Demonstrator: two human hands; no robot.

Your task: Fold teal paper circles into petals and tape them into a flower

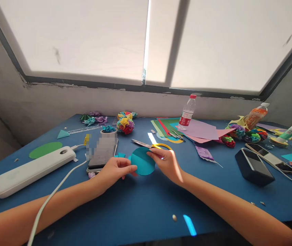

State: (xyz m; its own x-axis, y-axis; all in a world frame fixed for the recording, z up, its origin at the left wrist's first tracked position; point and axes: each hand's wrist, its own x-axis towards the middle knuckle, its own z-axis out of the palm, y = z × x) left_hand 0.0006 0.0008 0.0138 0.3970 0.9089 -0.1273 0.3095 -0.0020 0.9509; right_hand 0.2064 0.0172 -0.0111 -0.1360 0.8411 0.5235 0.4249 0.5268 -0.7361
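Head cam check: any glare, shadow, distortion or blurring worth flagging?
Head view: bright window behind, foreground dimmer; head view: sunlight streak crosses the right hand, glare patch on the table near its front edge; head view: pixel blocks hide part of the phone; head view: blue paper circle reads clear, orange bottle leans outward, perhaps lens stretch.

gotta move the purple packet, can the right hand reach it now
Probably yes: nothing visible blocks the right hand from the purple packet, but that hand may need to release the blue paper circle.
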